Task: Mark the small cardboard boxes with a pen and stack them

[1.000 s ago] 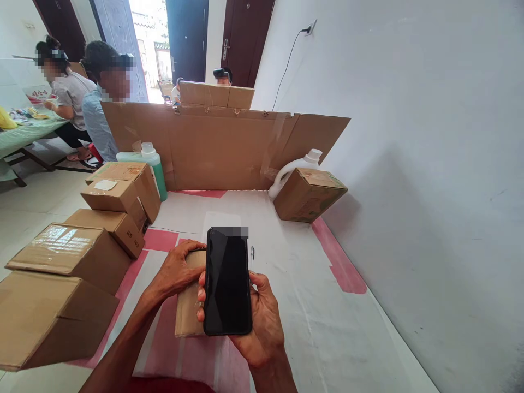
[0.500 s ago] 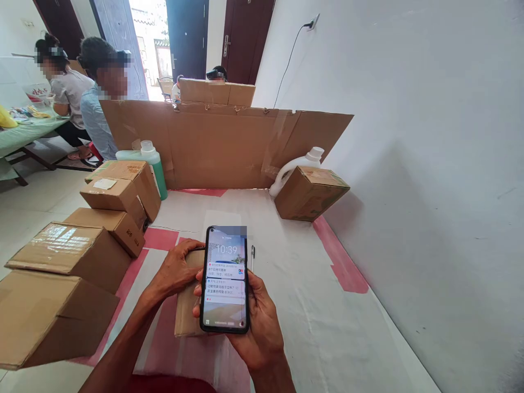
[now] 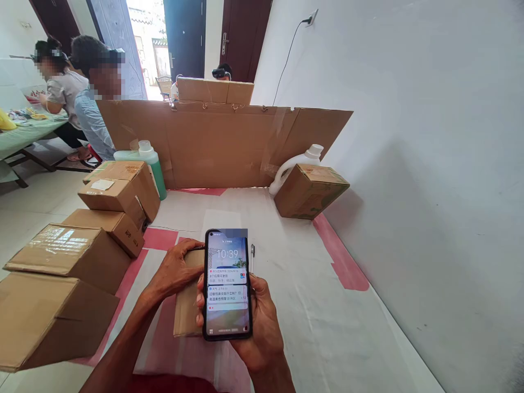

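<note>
Now the phone (image 3: 227,284) screen glows, where it was dark before, with the right hand (image 3: 262,322) curled around it. Left hand (image 3: 176,270) lies flat, fingers bent, on the small box (image 3: 185,311) just left of the phone. Closed boxes (image 3: 65,254) sit farther left, and a green bottle (image 3: 153,164) stands beyond them.

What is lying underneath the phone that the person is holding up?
Under the phone, held in the right hand, lies a small cardboard box on the table, with the left hand resting on it. A pen shows beside it. The box's right part is covered.
</note>
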Available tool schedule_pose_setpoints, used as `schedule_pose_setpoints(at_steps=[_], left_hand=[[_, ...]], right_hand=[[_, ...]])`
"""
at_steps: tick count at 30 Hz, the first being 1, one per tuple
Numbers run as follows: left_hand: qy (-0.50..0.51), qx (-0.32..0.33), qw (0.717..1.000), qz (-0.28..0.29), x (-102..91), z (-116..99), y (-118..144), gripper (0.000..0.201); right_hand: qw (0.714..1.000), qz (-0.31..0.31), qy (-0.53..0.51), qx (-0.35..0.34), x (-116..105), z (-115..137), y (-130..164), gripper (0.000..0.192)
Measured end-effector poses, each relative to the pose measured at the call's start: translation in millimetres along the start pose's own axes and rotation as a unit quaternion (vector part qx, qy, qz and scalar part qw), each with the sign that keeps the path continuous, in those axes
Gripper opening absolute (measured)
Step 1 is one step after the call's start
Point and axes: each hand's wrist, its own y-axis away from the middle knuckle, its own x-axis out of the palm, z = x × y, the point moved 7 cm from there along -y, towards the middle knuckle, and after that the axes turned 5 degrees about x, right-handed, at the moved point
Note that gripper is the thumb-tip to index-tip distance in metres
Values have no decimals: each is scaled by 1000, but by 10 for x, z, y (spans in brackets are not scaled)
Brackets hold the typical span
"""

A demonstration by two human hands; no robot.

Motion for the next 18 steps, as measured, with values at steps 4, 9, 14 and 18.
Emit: schedule_pose_setpoints(at_steps=[4,9,14,18], left_hand=[[-10,4,1000,2,6,10,-3,44],[-11,7,1000,9,14,32,5,39],[-18,1,1000,3,6,13,2,37],[-19,-15,1000,-2,-22,-68,13,42]], right_hand=[[1000,-2,-14,-5,-29,-2,11,47],[999,3,-22,-25,-34,21,26,48],[998,-14,-8,-53,-120,82,53,44],[998,-1,4,-62,-167,160,183,53]])
